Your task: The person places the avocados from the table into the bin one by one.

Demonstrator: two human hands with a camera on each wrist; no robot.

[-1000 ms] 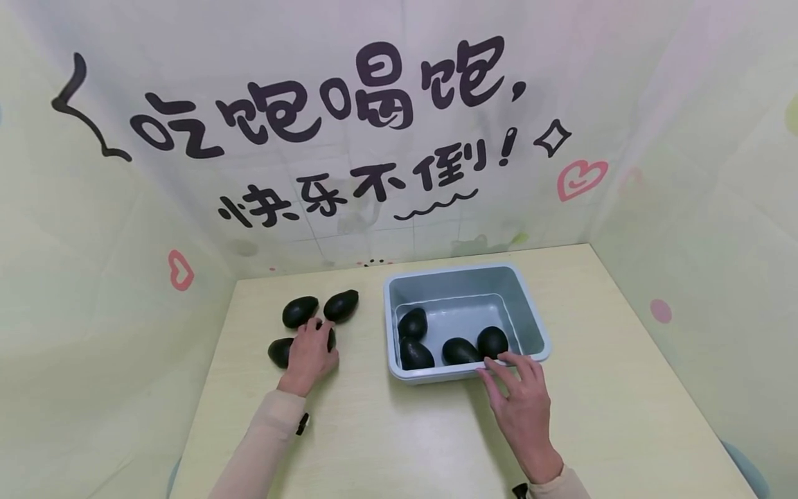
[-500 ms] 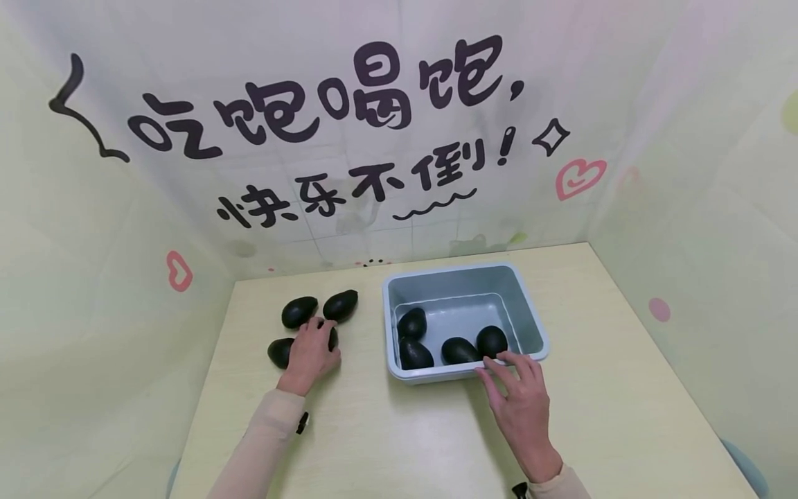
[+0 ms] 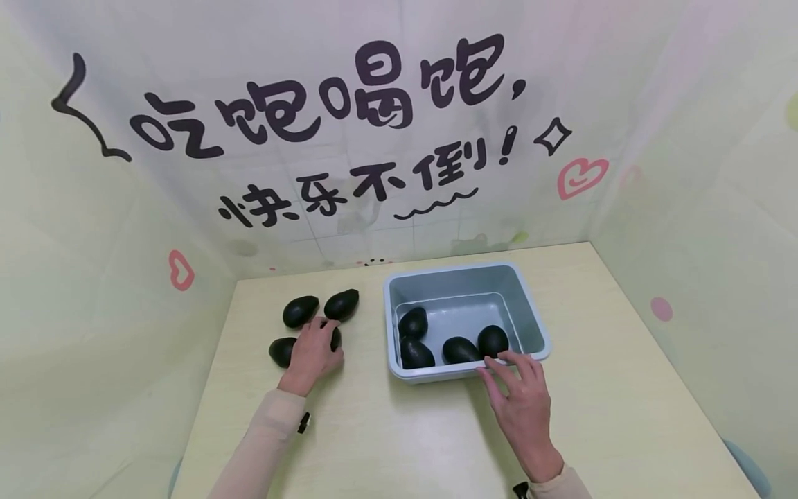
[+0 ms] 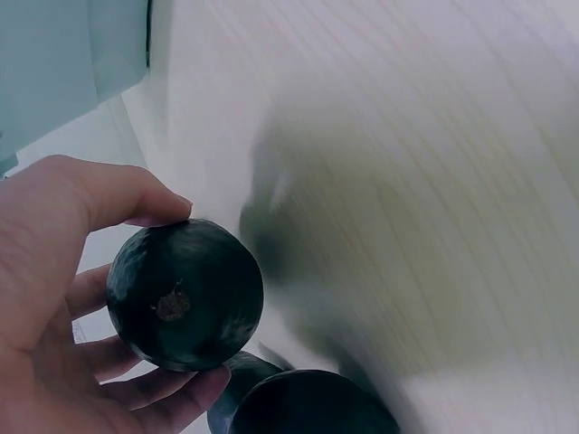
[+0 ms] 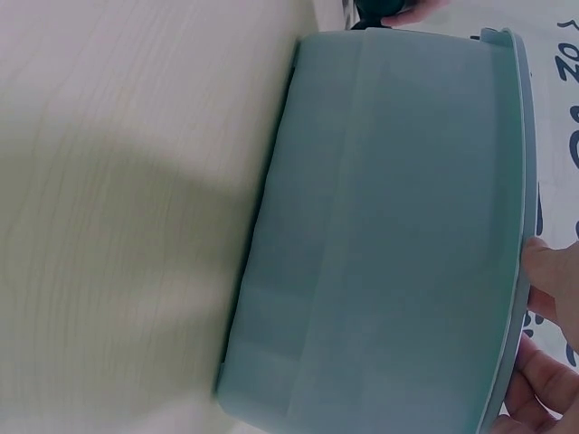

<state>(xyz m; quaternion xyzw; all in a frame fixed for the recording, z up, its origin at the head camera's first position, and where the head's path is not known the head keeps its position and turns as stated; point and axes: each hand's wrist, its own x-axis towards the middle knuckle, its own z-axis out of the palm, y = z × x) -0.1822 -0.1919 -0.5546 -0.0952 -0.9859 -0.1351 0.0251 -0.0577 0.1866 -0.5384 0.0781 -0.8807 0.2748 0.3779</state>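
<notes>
Has the table [image 3: 405,443] below, a blue-grey bin [image 3: 464,308] at right. Pinches the near rim [image 3: 436,374] with the right grip [image 3: 522,409], presumably to steady the bin. Curls the left grip [image 3: 312,353] round one avocado [image 4: 185,280] at left, likely for a secure hold. Shows three loose avocados [image 3: 300,312] close by and four binned avocados [image 3: 460,351].

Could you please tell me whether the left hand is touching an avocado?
Touching: the left wrist view shows the left hand gripping an avocado, thumb and fingers on opposite sides.

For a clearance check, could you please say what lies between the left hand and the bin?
Past the avocado in the left hand, bare tabletop reaches the bin, as the head view shows.
</notes>
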